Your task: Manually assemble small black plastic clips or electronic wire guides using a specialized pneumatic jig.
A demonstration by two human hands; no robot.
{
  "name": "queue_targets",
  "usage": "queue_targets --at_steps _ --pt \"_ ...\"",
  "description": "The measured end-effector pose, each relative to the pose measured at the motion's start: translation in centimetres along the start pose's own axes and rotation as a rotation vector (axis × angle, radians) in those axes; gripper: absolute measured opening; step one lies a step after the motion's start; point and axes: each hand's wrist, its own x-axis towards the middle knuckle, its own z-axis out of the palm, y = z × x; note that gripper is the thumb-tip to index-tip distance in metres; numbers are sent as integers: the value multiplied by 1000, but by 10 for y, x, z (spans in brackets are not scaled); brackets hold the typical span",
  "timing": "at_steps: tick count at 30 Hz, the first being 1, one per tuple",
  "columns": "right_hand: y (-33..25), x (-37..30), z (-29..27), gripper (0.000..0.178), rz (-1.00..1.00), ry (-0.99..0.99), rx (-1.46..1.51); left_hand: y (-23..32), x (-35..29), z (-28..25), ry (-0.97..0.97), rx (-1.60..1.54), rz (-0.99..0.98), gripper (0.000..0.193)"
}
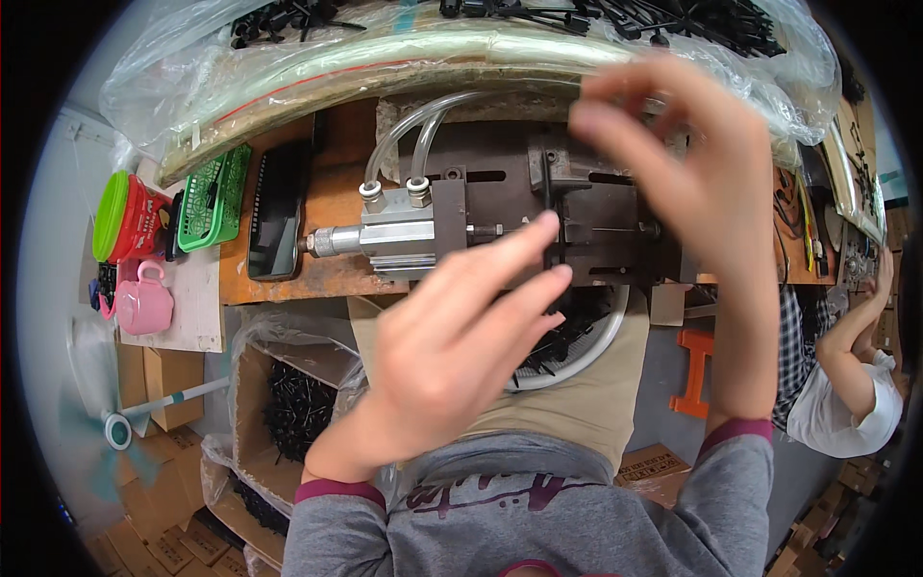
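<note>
A dark metal fixture [611,229] lies on the workbench, with a silver pneumatic cylinder [399,236] on its left side. Upright in the picture, a thin black plastic rod [549,188] runs along the fixture's middle block. My left hand [437,341] reaches over the near edge with its fingers apart, the tips at the rod's lower end; whether they touch it I cannot tell. Raised above the fixture's right part, my right hand [687,144] is blurred, its thumb and forefinger curved and apart, with nothing visible between them. Below, a round white-rimmed container [615,332] holds black parts, partly behind my left hand.
Clear tubes [404,135] arch from the cylinder. A phone [277,216], green basket [213,202], red tub [142,221] and pink cup [146,303] stand left. Black parts [298,399] fill a lined box. A fan [117,431] is lower left; another person [846,404] sits right.
</note>
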Motion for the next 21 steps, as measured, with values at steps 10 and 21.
queue_targets --at_steps 10,21 --pt "55 128 18 34 -60 -441 -364 4 -11 56 -123 347 6 26" --pt "46 53 -11 16 -451 -19 -342 4 -1 39 -113 66 -61 33"
